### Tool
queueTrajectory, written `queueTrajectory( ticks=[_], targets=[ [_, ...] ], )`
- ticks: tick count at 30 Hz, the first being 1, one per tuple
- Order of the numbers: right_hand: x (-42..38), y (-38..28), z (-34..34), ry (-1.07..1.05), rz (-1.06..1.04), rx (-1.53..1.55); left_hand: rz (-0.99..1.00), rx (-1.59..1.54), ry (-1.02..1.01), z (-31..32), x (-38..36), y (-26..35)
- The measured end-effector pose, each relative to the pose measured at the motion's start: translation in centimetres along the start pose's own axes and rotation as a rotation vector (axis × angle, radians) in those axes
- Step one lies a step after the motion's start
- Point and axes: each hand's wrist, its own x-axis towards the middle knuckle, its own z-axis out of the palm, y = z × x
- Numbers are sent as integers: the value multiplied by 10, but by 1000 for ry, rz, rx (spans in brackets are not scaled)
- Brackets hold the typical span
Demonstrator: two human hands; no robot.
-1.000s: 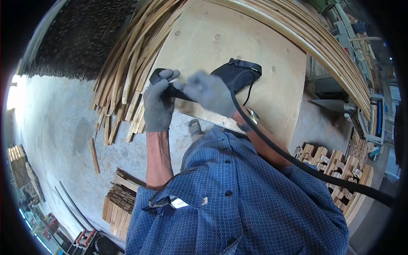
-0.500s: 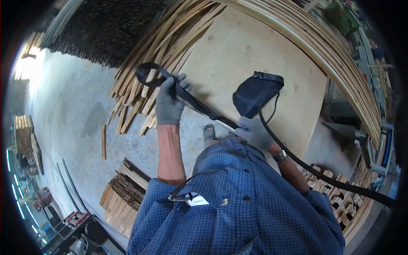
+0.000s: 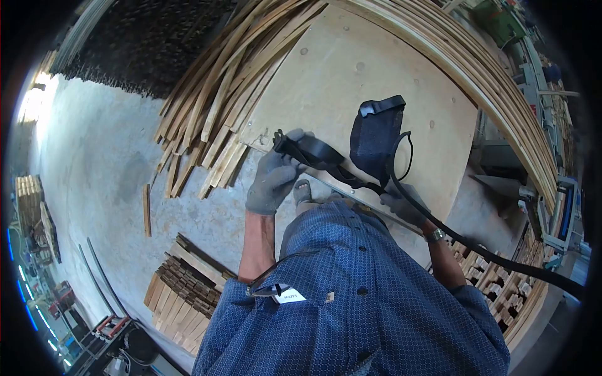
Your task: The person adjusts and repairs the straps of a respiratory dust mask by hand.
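Note:
In its grey glove, my left hand is closed around one end of a black strap, where a dark buckle or clip juts above the fingers. The strap runs slightly twisted to my gloved right hand, whose fingers are closed on its other stretch. Just beyond the right hand, a black fabric pouch lies on a plywood sheet, with a buckled band at its top. A thick black cable passes over my right wrist and off to the lower right, with a thin looped cord beside the pouch.
Long wooden strips lie piled left of the plywood, and more strips curve along its far right edge. Short wood pieces are stacked on the floor at lower left. Another wood stack sits at lower right. Machinery lines the right side.
My left hand has come down and inward with the strap end, its loop now lower. My right hand has moved right and slightly down. The pouch has turned more upright.

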Motion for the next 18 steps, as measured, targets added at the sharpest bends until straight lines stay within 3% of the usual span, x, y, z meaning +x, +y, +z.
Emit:
queueTrajectory(
  ticks=[5,7,11,15,16,18],
  targets=[
    [2,-4,4,-36,35,35,-130,64,89,37,2,1],
    [4,2,10,122,-137,-8,-155,167,239,48,3,3],
    [1,-32,8,264,-97,3,-99,233,469,54,15,-11],
    [-6,-125,21,442,-439,124,-29,85,504,68,22,-6],
    [-9,-140,21,447,-437,128,-20,72,506,71,24,-2],
    [-14,-164,19,524,-796,11,-12,80,504,75,27,4]
  ],
)
